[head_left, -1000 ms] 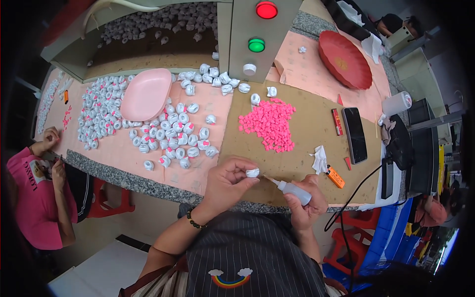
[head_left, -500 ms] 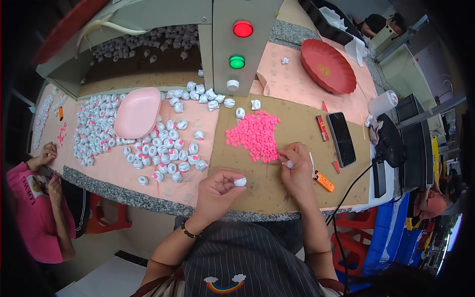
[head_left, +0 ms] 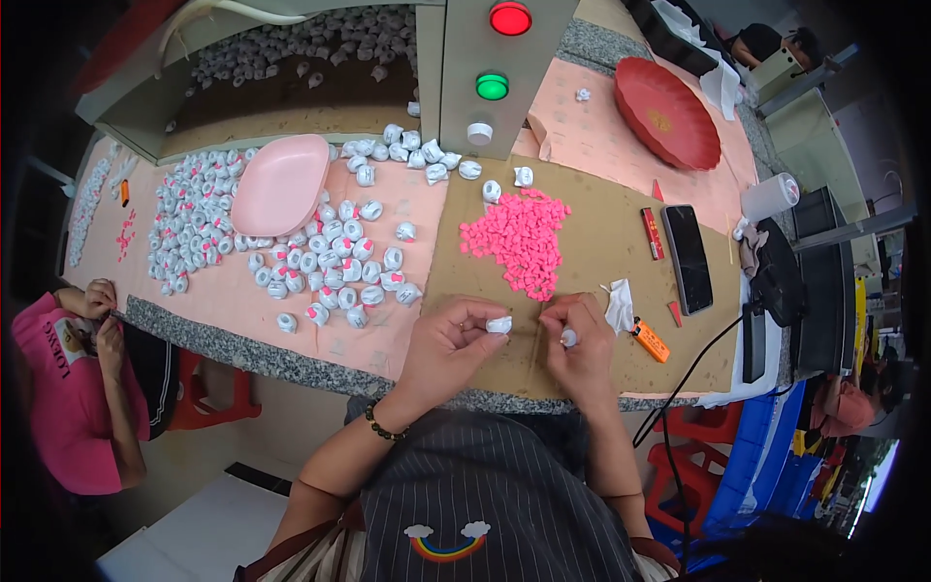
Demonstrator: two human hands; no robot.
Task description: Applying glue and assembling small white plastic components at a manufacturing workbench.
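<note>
Just below the heap of small pink plastic pieces (head_left: 519,242), your left hand (head_left: 448,341) pinches a small white cap-like piece (head_left: 499,325) in closed fingertips, level with and slightly apart from your right hand (head_left: 580,339), curled around a slim white-tipped tool (head_left: 568,338).

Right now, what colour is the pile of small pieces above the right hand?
Bright pink: the pile of small pieces shows plainly in the head view.

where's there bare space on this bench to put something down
Bare brown board lies between the pink pellet heap and the red lighter; more pink mat sits left of the red tray. Around the pink dish, white caps crowd the mat.
</note>
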